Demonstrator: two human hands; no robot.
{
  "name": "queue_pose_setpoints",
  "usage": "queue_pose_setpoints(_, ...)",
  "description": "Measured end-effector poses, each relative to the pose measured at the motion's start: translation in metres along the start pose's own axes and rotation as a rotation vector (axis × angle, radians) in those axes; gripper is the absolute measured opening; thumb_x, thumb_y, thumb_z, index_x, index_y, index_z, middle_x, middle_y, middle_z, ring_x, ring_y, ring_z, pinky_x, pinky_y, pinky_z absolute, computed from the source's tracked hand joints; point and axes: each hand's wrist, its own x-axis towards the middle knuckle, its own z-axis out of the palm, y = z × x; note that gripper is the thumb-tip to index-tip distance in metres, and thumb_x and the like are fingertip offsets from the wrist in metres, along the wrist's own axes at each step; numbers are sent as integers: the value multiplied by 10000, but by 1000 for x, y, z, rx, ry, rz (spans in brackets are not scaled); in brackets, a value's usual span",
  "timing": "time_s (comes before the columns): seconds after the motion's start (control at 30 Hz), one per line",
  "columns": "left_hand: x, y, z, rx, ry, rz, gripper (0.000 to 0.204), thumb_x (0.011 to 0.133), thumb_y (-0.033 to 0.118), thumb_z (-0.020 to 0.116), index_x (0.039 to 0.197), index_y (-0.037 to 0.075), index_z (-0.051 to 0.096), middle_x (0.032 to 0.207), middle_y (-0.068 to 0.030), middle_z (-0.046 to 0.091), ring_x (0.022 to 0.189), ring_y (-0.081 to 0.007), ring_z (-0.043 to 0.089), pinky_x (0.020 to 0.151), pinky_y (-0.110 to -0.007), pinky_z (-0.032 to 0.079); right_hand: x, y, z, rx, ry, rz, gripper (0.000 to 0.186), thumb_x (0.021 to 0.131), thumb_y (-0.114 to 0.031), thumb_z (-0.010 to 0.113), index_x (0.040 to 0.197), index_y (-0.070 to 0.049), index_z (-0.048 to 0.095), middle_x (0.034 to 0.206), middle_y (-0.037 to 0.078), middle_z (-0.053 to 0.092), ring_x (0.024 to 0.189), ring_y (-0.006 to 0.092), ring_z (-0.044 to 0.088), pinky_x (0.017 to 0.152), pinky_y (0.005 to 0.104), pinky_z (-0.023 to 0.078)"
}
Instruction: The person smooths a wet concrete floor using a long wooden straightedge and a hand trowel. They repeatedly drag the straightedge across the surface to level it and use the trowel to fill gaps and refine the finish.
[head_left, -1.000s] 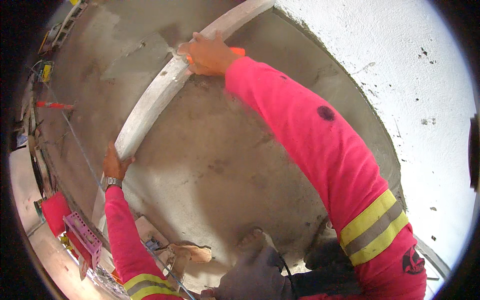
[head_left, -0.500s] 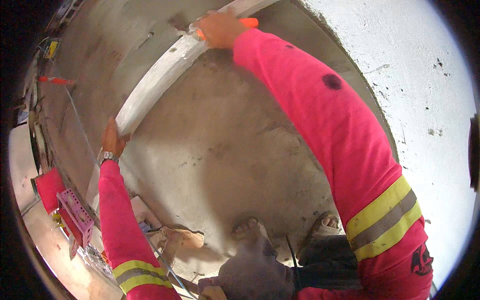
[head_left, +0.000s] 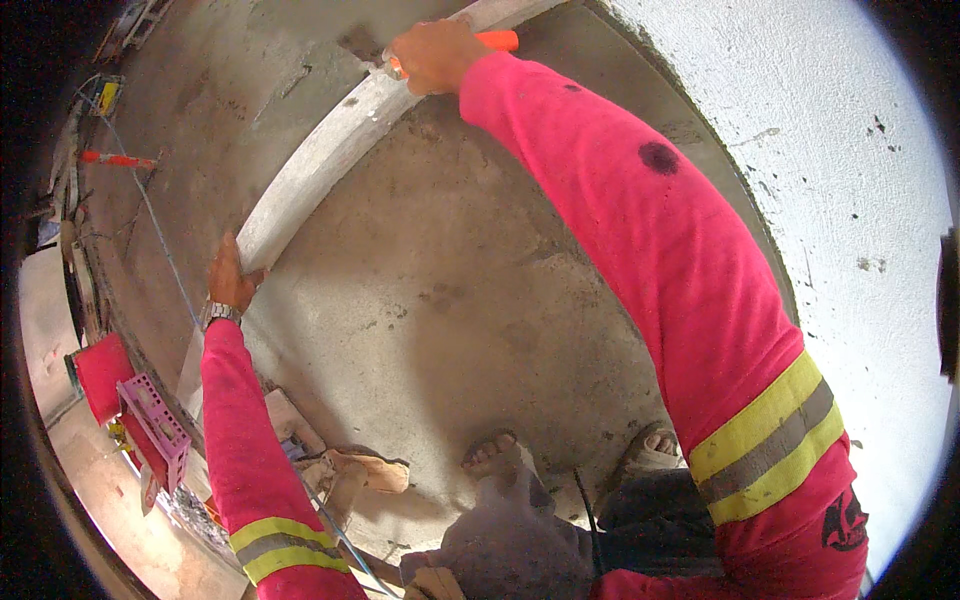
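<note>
From the top edge to the left of the frame, a pale beam (head_left: 325, 150) slants across the grey floor (head_left: 480, 250). I see the left hand (head_left: 233, 277) grasping it at left. At upper centre, the right hand (head_left: 437, 57) is clenched around an orange handle (head_left: 498, 41), against the beam; whether it grips the beam too, I cannot tell.

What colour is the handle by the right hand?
The handle by the right hand is bright orange; it shows in the head view.
</note>
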Motion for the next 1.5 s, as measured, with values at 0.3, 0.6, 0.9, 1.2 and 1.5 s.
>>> queue_pose_setpoints(0.3,-10,14,-6,-107,-23,-9,962,578,74,794,1351,-35,232,1269,-246,446,1190,-371,423,997,-403,343,-15,-2,0,-14,17,35,197,660,-167,640,845,-122,691,836,113,666,831,313,643,716,461,513)
queue_pose_setpoints(0.6,-30,8,4,-52,-41,-3,942,592,100,792,1350,-42,250,1273,-249,443,1185,-380,427,994,-400,351,-37,-8,-8,22,32,10,177,666,-161,643,830,-117,695,852,114,667,837,317,641,730,443,511)
queue_pose_setpoints(0.9,-43,27,9,-76,12,32,923,598,75,778,1352,-9,253,1277,-257,433,1189,-378,421,993,-411,355,-63,-6,1,-31,53,72,163,668,-143,647,819,-98,692,854,121,668,846,297,646,725,447,513)
queue_pose_setpoints(1.2,-62,36,8,-34,6,39,924,599,108,785,1344,-29,256,1250,-278,448,1163,-395,438,980,-423,359,-92,-11,-10,-13,59,53,168,692,-143,634,846,-103,688,880,123,667,854,295,645,733,448,509)
queue_pose_setpoints(1.5,-80,43,21,-80,31,109,916,598,145,796,1331,-35,278,1258,-261,453,1159,-392,445,987,-432,351,-98,4,12,17,58,-20,173,684,-146,633,841,-90,680,871,134,662,838,311,641,729,427,515)
